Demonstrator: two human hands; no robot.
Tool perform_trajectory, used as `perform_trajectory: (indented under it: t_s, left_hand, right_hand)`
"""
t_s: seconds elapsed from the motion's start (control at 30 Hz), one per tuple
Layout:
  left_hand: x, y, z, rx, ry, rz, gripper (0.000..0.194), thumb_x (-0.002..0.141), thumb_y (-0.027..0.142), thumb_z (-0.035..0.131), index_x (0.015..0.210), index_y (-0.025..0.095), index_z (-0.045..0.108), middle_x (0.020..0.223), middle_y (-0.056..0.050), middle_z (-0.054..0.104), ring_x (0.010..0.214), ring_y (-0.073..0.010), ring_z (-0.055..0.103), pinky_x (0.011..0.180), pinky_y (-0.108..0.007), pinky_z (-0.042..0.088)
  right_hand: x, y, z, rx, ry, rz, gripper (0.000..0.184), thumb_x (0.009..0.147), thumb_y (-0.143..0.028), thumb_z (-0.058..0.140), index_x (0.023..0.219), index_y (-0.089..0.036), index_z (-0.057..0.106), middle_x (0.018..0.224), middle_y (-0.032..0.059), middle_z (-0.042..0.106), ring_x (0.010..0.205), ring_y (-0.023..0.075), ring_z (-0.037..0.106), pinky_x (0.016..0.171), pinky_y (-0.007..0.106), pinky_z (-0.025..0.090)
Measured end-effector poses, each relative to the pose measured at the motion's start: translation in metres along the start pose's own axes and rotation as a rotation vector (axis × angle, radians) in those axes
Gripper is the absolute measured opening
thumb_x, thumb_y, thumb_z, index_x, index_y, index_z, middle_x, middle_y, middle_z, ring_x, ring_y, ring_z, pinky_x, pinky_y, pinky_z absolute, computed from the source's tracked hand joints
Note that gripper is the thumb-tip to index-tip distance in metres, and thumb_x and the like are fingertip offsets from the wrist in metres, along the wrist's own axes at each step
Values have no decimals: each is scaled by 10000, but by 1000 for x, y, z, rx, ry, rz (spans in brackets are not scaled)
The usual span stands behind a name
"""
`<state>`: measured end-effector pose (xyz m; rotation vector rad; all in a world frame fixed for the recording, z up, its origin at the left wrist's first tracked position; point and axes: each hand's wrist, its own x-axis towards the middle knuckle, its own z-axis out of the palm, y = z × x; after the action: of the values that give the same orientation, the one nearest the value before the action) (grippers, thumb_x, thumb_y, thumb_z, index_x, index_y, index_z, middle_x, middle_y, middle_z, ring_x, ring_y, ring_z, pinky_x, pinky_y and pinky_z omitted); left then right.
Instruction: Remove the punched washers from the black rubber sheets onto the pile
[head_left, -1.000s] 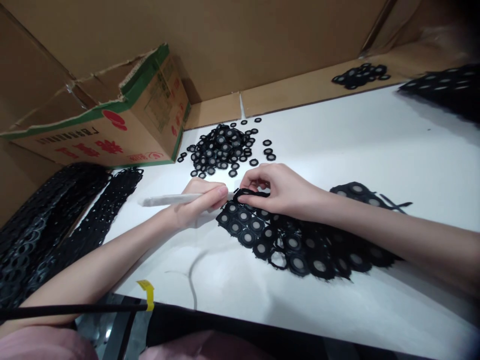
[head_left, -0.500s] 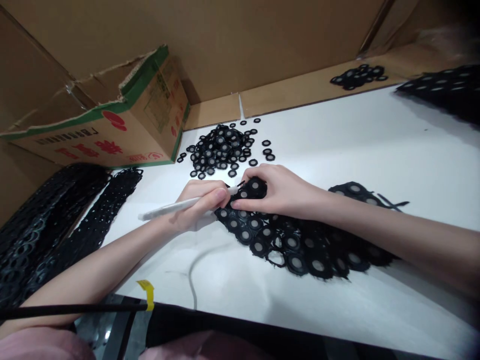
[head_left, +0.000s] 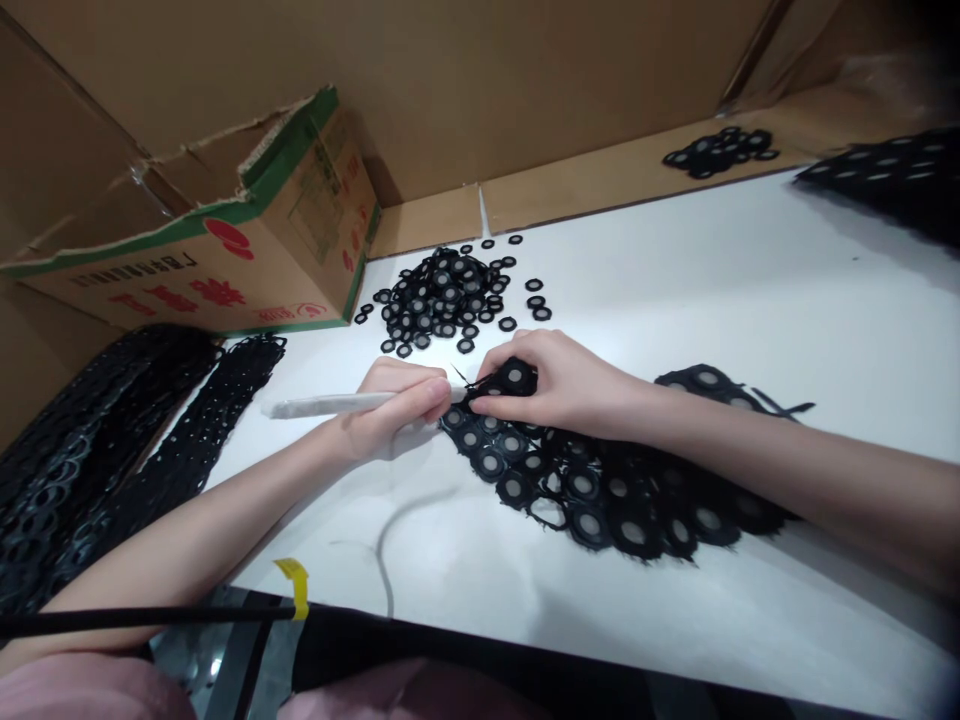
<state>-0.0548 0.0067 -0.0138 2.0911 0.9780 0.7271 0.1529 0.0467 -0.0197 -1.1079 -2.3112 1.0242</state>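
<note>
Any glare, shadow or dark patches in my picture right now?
Head view: the white table looks bright beyond the right hand; head view: faint shadow falls below the black sheet; head view: the upper right corner goes dark.

Bare forearms [head_left: 217,525] and pink clothing [head_left: 86,690] of the person.
The left hand [head_left: 401,400] and right hand [head_left: 555,378] are likewise bare; both forearms are slender, tapering to the wrists. The clothing, plain and softly creased, shows at the lower edge, garment type indeterminate.
</note>
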Motion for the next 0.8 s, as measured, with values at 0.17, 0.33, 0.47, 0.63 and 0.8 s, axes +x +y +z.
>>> perform_trajectory:
  t_s: [0.17,0.33,0.47,0.63,0.8]
  left_hand:
    - [4,3,-1,27,-47,-12,431,955,232,348,529,173,357,497,23,363,467,-94,324,504,-284,276]
    - [4,-1,-1,-12,-95,-54,432,943,244,356,518,181,318,489,26,327,469,-94,295,497,-291,246]
    - [3,-2,-1,-18,-94,-31,433,952,244,362,526,168,350,496,23,352,476,-89,310,507,-274,266]
    - [1,-1,0,-25,-22,-30,430,965,274,377,560,156,457,497,18,399,491,-99,372,516,-259,294]
    - [0,-3,1,-61,22,-14,452,976,375,389,607,150,520,535,15,444,523,-104,415,536,-251,309]
  right_hand:
    - [0,-1,1,9,4,-14,156,740,-299,718,836,-177,720,815,38,722,790,201,629,769,329,445]
    - [1,0,1,18,-15,-43,160,740,-307,706,835,-181,731,777,26,706,748,187,616,720,312,432]
    - [1,0,1,11,-4,-37,142,719,-302,699,794,-182,715,754,21,694,730,180,603,692,304,411]
    - [-1,-5,0,0,-2,22,200,664,-372,724,700,-192,642,663,-11,627,662,155,542,671,302,368]
    - [1,-6,0,44,-29,60,311,616,-467,763,700,-194,640,617,-22,567,657,154,505,659,305,333]
